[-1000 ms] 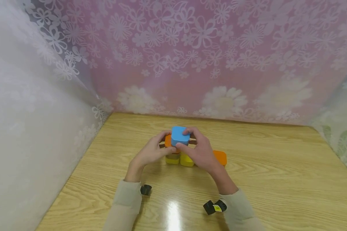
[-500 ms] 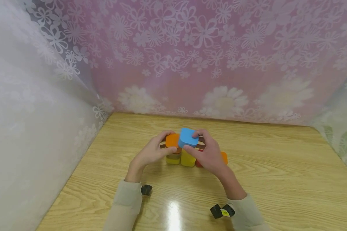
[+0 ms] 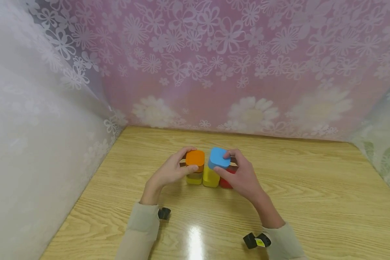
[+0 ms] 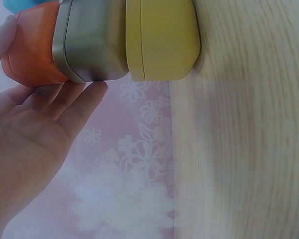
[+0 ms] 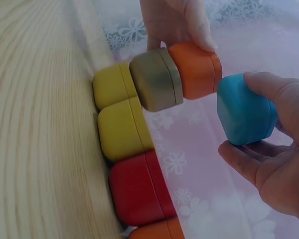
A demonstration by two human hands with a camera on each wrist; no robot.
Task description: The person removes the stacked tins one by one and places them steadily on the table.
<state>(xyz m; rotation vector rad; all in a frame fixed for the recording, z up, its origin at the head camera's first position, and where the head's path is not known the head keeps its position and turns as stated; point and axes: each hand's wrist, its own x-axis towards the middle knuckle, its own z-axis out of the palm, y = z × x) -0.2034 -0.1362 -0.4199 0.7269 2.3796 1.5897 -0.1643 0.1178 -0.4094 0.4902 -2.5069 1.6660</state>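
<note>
My left hand (image 3: pixel 169 169) pinches an orange rounded box with a lid (image 3: pixel 195 157) between thumb and fingers. That box tops a stack, over a dull gold box (image 4: pixel 95 40) and a yellow box (image 4: pixel 162 40) on the table. In the left wrist view, my fingertips also lie along the gold one. A blue box (image 3: pixel 219 157) of the same shape is held in my right hand (image 3: pixel 243 177), thumb on one side and fingers on the other. It hangs in the air right of the stack's top, above a second yellow box (image 5: pixel 123 130) standing against the stack.
A red box (image 5: pixel 140 190) continues the row to the right of the second yellow one, then another orange box (image 5: pixel 159 231), partly cut off in the right wrist view. The wood-grain table (image 3: pixel 312 187) backs onto a pink flowered cloth (image 3: pixel 214 72). Small black cameras (image 3: pixel 164 213) sit at both wrists.
My right hand has carried the blue box rightward, away from the top of the stack, uncovering the orange box. My left hand has stayed in place on the stack.
</note>
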